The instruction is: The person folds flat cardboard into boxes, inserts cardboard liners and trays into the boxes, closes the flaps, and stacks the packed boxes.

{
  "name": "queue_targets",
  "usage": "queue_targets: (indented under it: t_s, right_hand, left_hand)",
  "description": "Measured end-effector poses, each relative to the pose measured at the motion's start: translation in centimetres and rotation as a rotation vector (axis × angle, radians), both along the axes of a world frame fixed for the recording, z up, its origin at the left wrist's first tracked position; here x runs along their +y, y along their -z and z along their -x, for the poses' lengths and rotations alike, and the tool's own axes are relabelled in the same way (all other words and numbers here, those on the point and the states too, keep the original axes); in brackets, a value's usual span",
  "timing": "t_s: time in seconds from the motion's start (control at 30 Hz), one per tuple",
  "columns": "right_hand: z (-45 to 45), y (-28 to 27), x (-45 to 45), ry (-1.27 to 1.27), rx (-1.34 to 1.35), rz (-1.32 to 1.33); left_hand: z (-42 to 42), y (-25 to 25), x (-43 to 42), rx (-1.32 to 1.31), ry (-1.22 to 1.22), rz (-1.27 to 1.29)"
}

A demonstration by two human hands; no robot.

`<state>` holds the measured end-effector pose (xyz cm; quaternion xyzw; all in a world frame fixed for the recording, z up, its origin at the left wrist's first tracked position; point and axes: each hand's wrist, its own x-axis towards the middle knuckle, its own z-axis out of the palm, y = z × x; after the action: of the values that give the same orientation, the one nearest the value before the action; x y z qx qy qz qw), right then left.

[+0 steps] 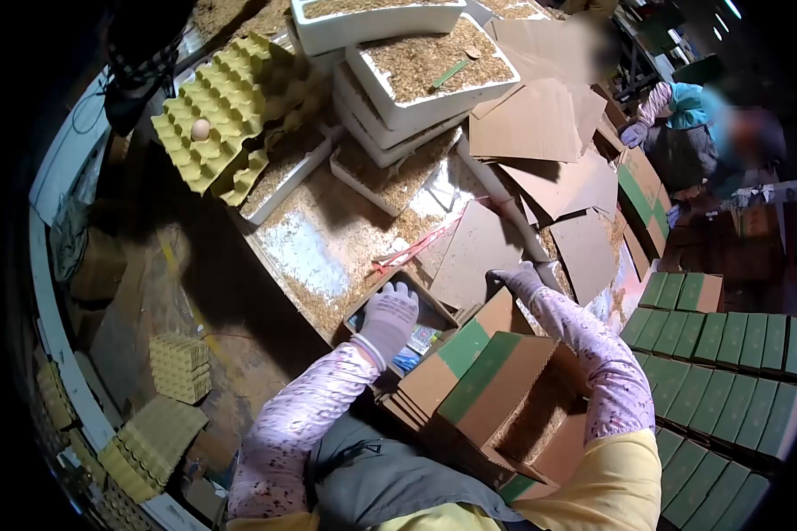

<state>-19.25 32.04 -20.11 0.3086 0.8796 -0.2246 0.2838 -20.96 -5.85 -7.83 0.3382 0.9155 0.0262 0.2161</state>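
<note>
My left hand (390,320), in a pale glove, is over a small open cardboard box (436,311) at the table's edge. Its fingers are bent, and whatever they may hold is hidden. Colourful printed packets or papers (407,357) show inside that box below the hand. My right hand (520,279), also gloved, is closed at the far edge of a brown cardboard carton (503,311). Close to my body stands a green-striped carton (498,389), its open side showing wood shavings (536,411).
White foam trays (434,102) of shavings are stacked on the table. Yellow egg trays (217,115), with one egg (200,130), lie at left. Loose cardboard sheets (527,119) cover the right. Green-topped boxes (717,389) are stacked at right, below a co-worker (695,133).
</note>
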Motion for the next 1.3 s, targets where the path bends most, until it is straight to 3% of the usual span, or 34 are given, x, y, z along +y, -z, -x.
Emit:
queue_targets:
  t_s: [0.07, 0.1, 0.2, 0.23, 0.3, 0.33, 0.37, 0.43, 0.5, 0.63, 0.7, 0.83, 0.9, 0.97, 1.0, 1.03, 1.1, 1.13, 1.17, 1.23, 1.3]
  right_hand:
    - [-0.8, -0.4, -0.5, 0.098, 0.124, 0.034]
    - [-0.8, -4.6, -2.8, 0.188, 0.2, 0.143]
    - [-0.2, -2.8, -2.5, 0.504, 0.499, 0.475]
    - [-0.1, -4.2, -2.7, 0.527, 0.437, 0.612]
    - [1.1, -6.2, -4.2, 0.627, 0.411, 0.546]
    - [1.6, -3.2, -1.9, 0.399, 0.297, 0.437]
    - [2.4, -5.2, -3.0, 0.352, 0.159, 0.239]
    - [2.7, -5.2, -4.1, 0.105, 0.27, -0.019]
    - [3.5, -11.4, -7.2, -0.109, 0.14, -0.123]
    - [5.9, -11.6, -9.4, -0.04, -0.112, -0.226]
    - [7.1, -12.3, -9.9, -0.107, -0.225, -0.203]
    - [7.9, -8.0, -9.5, 0.12, 0.344, -0.242]
    - [9.1, -10.3, -8.9, 0.154, 0.479, 0.131]
    - [10.2, -12.1, -8.4, 0.114, 0.564, 0.278]
    - [9.7, -15.7, -9.7, 0.076, 0.647, 0.073]
    - [9.7, -13.4, -7.4, 0.034, 0.785, -0.017]
    - [6.7, -23.5, -8.9, 0.058, 0.72, -0.018]
    - [4.2, -26.8, -8.9, 0.145, 0.839, 0.081]
    - [1.4, -29.8, -8.9, 0.234, 0.958, 0.181]
    - [-5.9, -37.0, -10.9, 0.47, 1.2, 0.679]
    - [-13.7, -41.3, -12.6, 0.454, 1.422, 0.487]
  left_hand:
    - [0.1, 1.3, 0.8, -0.011, 0.078, 0.095]
    - [0.3, 1.6, 0.8, -0.052, 0.126, 0.118]
    - [0.2, -0.2, -0.4, -0.006, 0.011, -0.033]
    - [-0.1, -0.8, -0.8, -0.001, -0.042, -0.086]
    - [0.0, -2.3, -2.0, 0.035, -0.032, -0.228]
    - [0.1, -3.0, -2.7, 0.042, -0.031, -0.275]
    - [0.0, -3.7, -3.4, 0.055, -0.037, -0.321]
    - [-0.3, -5.8, -4.9, 0.078, -0.062, -0.409]
    - [-1.2, -6.3, -6.0, 0.072, -0.082, -0.388]
    - [-2.9, -1.2, -7.8, 0.147, 0.081, -0.646]
    - [-3.3, -1.2, -7.6, 0.219, 0.022, -0.739]
    - [-3.0, -1.5, -7.6, 0.131, 0.011, -0.69]
    - [-3.1, -1.6, -7.7, 0.147, 0.013, -0.683]
    - [-3.3, -1.6, -7.8, 0.096, -0.003, -0.704]
    - [-3.2, -1.3, -7.9, 0.105, -0.006, -0.695]
    - [-3.4, -1.1, -8.1, 0.108, -0.007, -0.684]
    - [-3.6, -1.9, -7.8, -0.061, -0.284, -0.677]
    - [-3.4, -3.4, -7.4, -0.162, -0.482, -0.528]
    - [-3.4, -2.1, -7.3, -0.219, -0.624, -0.946]
    - [-2.4, -3.0, -6.5, -0.375, -0.733, -1.139]
    - [-2.6, -7.6, -4.8, -0.571, -0.646, -1.255]
